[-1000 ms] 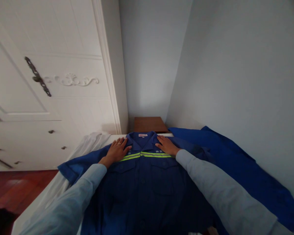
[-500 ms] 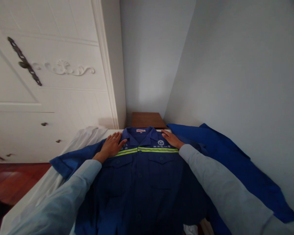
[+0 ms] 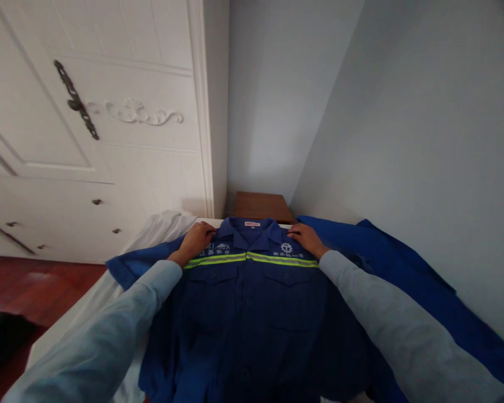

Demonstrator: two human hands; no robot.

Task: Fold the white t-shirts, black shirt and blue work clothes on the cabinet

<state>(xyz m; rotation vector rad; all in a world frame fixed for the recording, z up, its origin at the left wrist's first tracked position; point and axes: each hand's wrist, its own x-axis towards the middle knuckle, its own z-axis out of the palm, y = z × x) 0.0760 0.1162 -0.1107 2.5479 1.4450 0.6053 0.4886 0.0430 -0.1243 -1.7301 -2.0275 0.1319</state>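
I see two hands, the left hand (image 3: 196,242) and the right hand (image 3: 308,238), one at each shoulder of one navy shirt (image 3: 252,313) spread over a white surface (image 3: 78,319); I cannot tell whether their fingers pinch it. One collar (image 3: 252,232) lies between them, above two chest pockets.

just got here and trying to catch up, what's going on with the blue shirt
A person has both hands on a navy work shirt spread front up on a white surface. The left hand and right hand are at its shoulders, either side of the collar, fingers curled at the fabric. The work shirt has a yellow-green striped band across the chest. A brighter blue garment lies to the right, and white cloth to the left.
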